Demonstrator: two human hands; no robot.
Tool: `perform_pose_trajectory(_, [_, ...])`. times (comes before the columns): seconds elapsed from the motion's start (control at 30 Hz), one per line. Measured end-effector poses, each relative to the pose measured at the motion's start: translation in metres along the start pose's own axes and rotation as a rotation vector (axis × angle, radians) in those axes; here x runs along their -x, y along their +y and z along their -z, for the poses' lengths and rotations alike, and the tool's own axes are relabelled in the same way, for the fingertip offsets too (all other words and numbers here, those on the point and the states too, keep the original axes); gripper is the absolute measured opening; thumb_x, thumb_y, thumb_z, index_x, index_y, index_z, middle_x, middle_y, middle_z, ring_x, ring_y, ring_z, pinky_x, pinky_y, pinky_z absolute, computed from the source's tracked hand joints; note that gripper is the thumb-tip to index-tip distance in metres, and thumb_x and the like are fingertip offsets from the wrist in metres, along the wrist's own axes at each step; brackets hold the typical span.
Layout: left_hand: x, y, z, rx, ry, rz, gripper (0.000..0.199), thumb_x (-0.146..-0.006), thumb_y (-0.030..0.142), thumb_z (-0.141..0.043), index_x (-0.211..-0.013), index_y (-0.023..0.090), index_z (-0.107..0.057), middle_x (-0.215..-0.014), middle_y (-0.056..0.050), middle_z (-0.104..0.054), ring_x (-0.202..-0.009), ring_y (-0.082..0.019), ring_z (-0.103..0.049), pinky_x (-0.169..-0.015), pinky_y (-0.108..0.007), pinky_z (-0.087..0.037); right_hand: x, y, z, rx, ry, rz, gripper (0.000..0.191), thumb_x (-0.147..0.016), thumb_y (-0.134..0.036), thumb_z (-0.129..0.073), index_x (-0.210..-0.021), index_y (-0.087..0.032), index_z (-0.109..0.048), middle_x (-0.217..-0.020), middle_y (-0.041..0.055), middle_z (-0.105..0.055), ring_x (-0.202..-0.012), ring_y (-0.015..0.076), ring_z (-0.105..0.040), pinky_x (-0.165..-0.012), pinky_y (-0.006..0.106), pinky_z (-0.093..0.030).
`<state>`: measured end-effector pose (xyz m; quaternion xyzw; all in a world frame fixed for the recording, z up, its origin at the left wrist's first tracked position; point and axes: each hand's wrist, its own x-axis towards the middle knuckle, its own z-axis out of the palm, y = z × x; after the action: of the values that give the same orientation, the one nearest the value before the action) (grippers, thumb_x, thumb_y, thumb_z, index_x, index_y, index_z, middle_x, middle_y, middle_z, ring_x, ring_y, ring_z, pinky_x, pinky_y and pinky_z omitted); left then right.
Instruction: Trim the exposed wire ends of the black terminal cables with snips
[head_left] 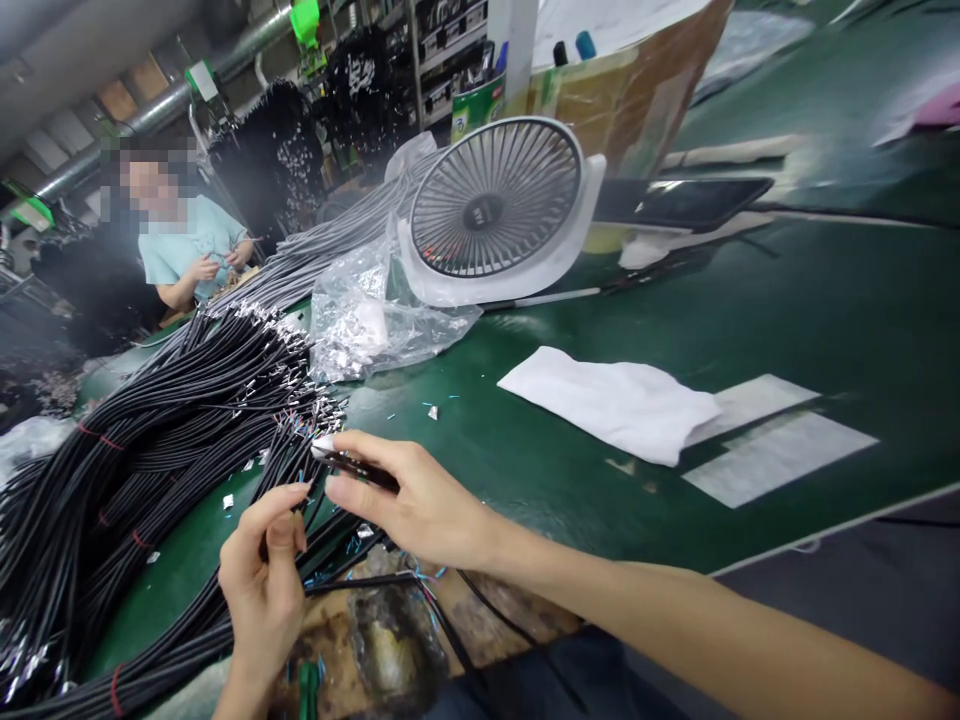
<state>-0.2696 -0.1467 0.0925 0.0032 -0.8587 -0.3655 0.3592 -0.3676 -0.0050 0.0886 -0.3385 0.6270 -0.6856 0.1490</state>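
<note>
My right hand [420, 500] is closed around a slim dark tool [369, 468], its tip pointing left; the exact kind is not clear. A white covering wraps the fingertip near that tip. Just to the left, my left hand [264, 570] is curled with thumb and fingers together; whatever is in it is hidden. Both hands are close together but apart, above several black cables [330, 525] near the table's front edge. A large bundle of black cables [172, 400] lies to the left, tied with red bands, its stripped ends showing silver foil and thin coloured wires.
A round desk fan [487, 215] stands beyond a clear plastic bag [375, 330]. White cloth [615, 400] and paper strips [780, 455] lie right on the green table [750, 300]. A stained wooden board [510, 610] is in front. Another person [191, 245] sits at far left.
</note>
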Motion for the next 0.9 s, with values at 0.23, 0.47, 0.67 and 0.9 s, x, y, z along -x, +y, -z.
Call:
perform_pose_trajectory(0.23, [0.003,0.001,0.000,-0.022,-0.023,-0.050,0.020,-0.087,0.016,-0.047,-0.095,0.023,-0.064,-0.055,0.004,-0.054,-0.047,-0.010,-0.051,-0.047,-0.021,-0.043,0.001,0.000,0.000,0.101,-0.005,0.136,0.028,-0.086,-0.034,-0.052,-0.100,-0.016,-0.069,-0.086,0.0062,-0.067,-0.076,0.0151,-0.058,-0.075,0.029,-0.045])
perform_pose_trajectory(0.47, [-0.001,0.011,-0.003,-0.081,0.050,0.021,0.012,-0.085,0.024,-0.051,-0.087,0.020,-0.062,-0.048,0.006,-0.052,-0.041,-0.009,-0.049,-0.042,-0.018,-0.040,0.001,-0.001,0.002,0.091,-0.018,0.196,0.027,-0.087,-0.031,-0.052,-0.092,-0.015,-0.072,-0.076,0.0043,-0.066,-0.066,0.0113,-0.055,-0.065,0.024,-0.042])
perform_pose_trajectory(0.67, [-0.005,0.011,0.003,-0.077,0.011,0.055,0.026,-0.084,0.038,-0.051,-0.080,0.017,-0.067,-0.045,0.004,-0.055,-0.035,-0.009,-0.046,-0.036,-0.019,-0.037,0.003,0.000,0.002,0.100,-0.035,0.188,0.026,-0.087,-0.029,-0.052,-0.092,-0.014,-0.073,-0.074,0.0035,-0.066,-0.062,0.0097,-0.053,-0.061,0.022,-0.040])
perform_pose_trajectory(0.9, [-0.001,0.016,-0.002,-0.185,0.067,0.083,0.016,-0.082,0.026,-0.051,-0.078,0.019,-0.064,-0.044,0.006,-0.050,-0.034,-0.007,-0.042,-0.037,-0.019,-0.034,0.003,-0.001,0.004,0.101,-0.055,0.171,0.025,-0.086,-0.028,-0.053,-0.089,-0.014,-0.073,-0.071,0.0027,-0.065,-0.059,0.0082,-0.050,-0.059,0.021,-0.039])
